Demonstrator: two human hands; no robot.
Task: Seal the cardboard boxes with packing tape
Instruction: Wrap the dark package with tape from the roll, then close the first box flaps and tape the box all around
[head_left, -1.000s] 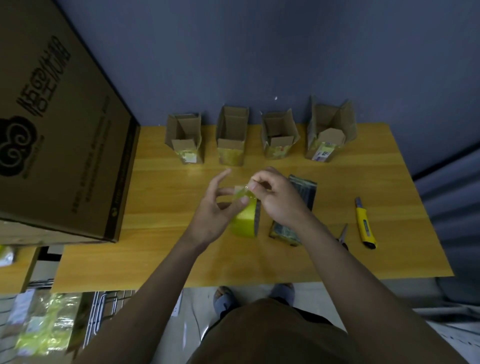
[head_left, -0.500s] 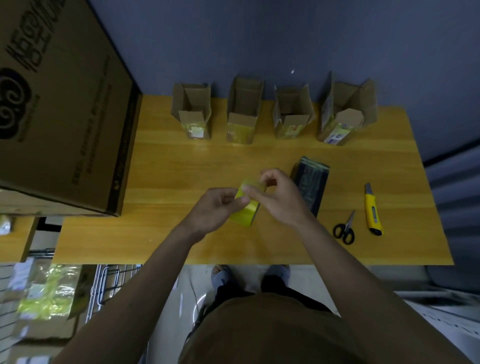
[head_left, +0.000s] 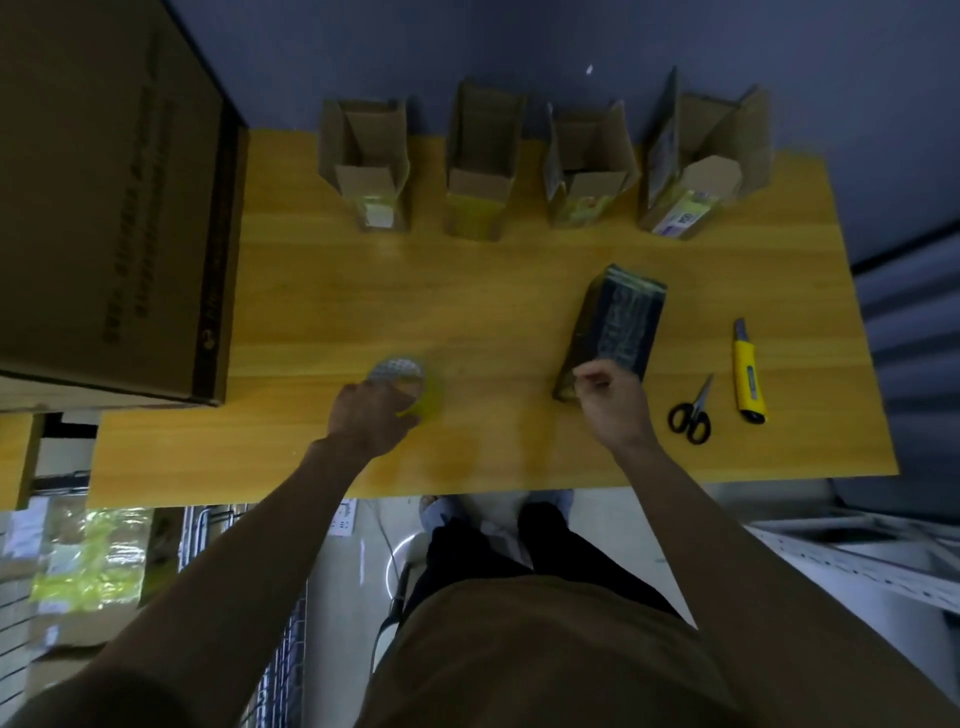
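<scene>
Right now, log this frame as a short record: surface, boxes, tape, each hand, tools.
surface: wooden table
boxes: four small cardboard boxes in a row at the far edge, flaps open
tape: yellow tape roll flat on the table
left hand: holds the tape roll
right hand: fingers curled at the near end of a dark wrapped package; contact unclear
tools: scissors and yellow box cutter, untouched

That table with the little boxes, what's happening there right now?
A person stands at the table. Their left hand grips a roll of yellow tape lying on the wood, while the right hand, fingers curled, is at the near end of a dark packet. Four small cardboard boxes at the back stand open, unsealed.
</scene>
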